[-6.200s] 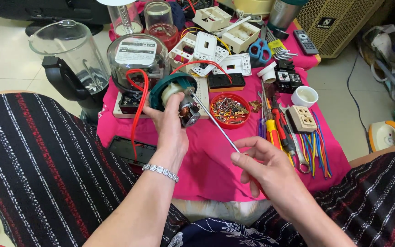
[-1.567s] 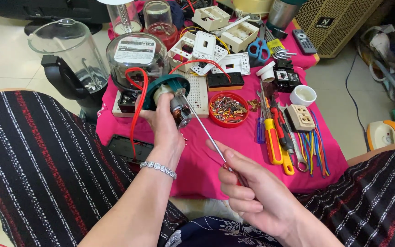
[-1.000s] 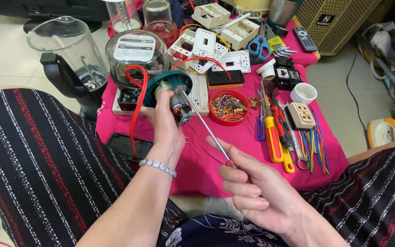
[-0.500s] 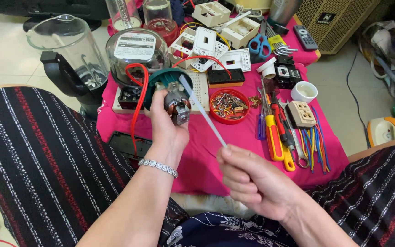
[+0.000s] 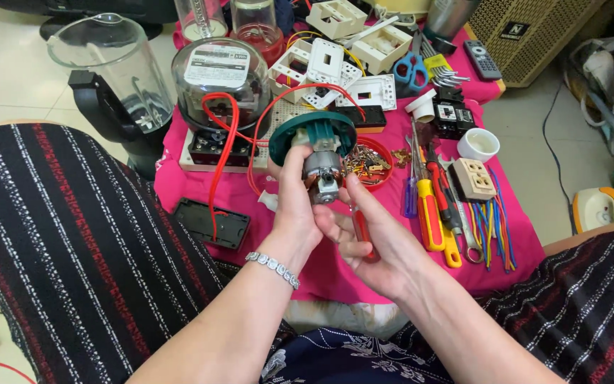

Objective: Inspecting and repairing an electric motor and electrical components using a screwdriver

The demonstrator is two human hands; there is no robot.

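Left hand (image 5: pixel 294 206) grips motor (image 5: pixel 319 153) (upright); right hand (image 5: pixel 374 245) touching.

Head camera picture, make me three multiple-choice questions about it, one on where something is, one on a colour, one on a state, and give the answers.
1. Where is the blue-handled scissors?
A. far side of the pink cloth
B. on the floor
C. in the left hand

2. What colour is the round cap on the motor?
A. yellow
B. teal
C. white

3. What is the left hand doing?
A. resting open on the knee
B. gripping the motor
C. holding the white cup

Answers: A, the scissors lie among the white switch plates; B, the cap's rim above the metal body is teal; B, the fingers wrap the motor while the right hand holds a red-handled tool.
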